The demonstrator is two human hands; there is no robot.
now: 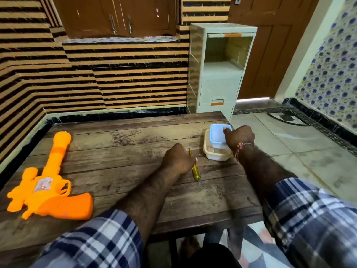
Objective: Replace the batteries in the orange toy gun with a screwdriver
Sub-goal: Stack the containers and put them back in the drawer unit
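The orange toy gun (52, 188) lies flat on the left part of the wooden table (125, 136), barrel pointing away from me. My left hand (178, 158) sits mid-table with its fingers curled round a yellow-handled screwdriver (195, 169), whose handle end sticks out toward me. To the right, my right hand (239, 137) grips a small blue-lidded container (218, 135), thumb on its lid. That container sits on top of a cream-coloured box (212, 153) near the table's right edge. No batteries are visible.
A pale plastic drawer cabinet (218, 70) stands behind the table's far right corner, next to a brown door (274, 45). Striped tiled walls close in at the left and back. Tiled floor (299, 147) lies to the right of the table.
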